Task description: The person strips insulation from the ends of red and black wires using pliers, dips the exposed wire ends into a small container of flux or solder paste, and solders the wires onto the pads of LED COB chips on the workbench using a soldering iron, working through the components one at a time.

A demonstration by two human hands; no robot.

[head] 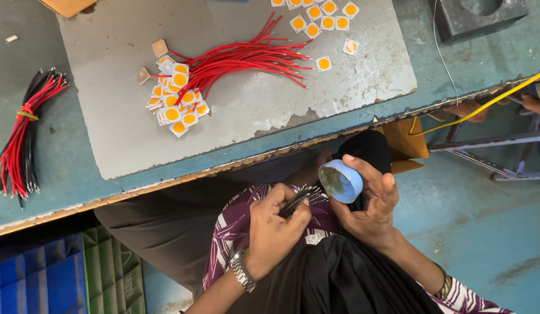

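Black wires [299, 199], a thin bunch too fine to count, sit pinched in the left hand [274, 229], fingers clamped around them, the ends fanning toward a tin [341, 181]. The tin is one small round container with a pale blue rim and a dull greenish inside; the right hand [371, 203] is closed around it, tilting its mouth toward the wire tips. Both are held over the person's lap, below the edge of the surface [78, 168]. Each wrist bears a metal band.

On the surface lies a grey mat [241, 110]. A cluster of square white chips [176, 99] with round orange centres lies on it, about a dozen and a half, overlapping so an exact count cannot be made; red wires [246, 58] run from them up to the right. Two plain tan squares lie just beside the cluster. A second group of about ten loose chips [325, 20] lies at the mat's top edge, partly cut off.

At the far left rests one bundle [23, 136] of red and black wires, tied with a green band. A yellow cable [485, 104] crosses the right. Below the surface stand one blue crate [31, 279] and one green crate [110, 273].
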